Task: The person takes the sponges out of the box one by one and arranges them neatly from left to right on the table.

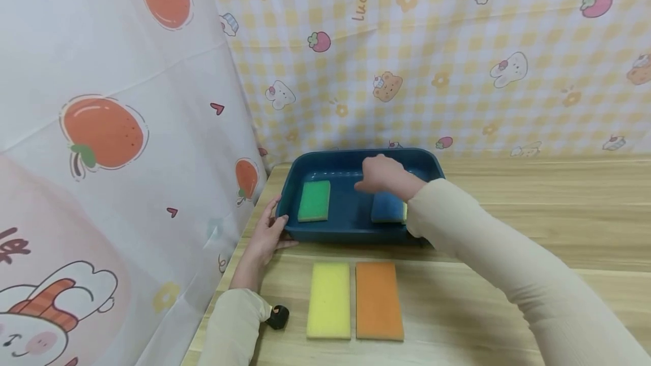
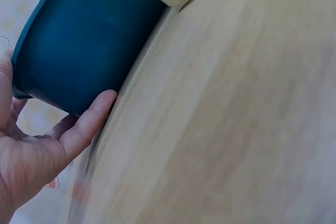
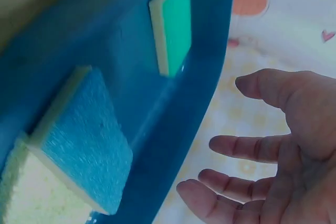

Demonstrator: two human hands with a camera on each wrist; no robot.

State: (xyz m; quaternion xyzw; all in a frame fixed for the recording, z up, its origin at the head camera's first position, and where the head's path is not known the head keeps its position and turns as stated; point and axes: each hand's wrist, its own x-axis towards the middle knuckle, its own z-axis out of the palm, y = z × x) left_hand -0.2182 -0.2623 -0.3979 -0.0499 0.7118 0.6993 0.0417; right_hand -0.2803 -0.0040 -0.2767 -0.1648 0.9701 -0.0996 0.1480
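A dark blue basin (image 1: 351,236) stands on the table. My left hand (image 1: 265,236) is at its front left corner, fingers spread against the rim and outer wall; the left wrist view shows one straight finger (image 2: 94,111) along the wall's lower part. Over the basin's right half is my right hand (image 1: 382,174); the right wrist view shows its fingers (image 3: 252,148) apart, holding nothing. Inside the basin lie a green sponge (image 1: 314,200) at left and a blue sponge (image 1: 388,208) at right. A pale sponge (image 3: 47,192) beside the blue one is mostly hidden by my right sleeve in the head view.
In front of the basin, a yellow sponge (image 1: 329,301) and an orange sponge (image 1: 378,301) lie side by side on the wooden table (image 1: 458,321). A patterned cloth (image 1: 432,61) hangs behind, and another cloth (image 1: 152,196) hangs along the left table edge.
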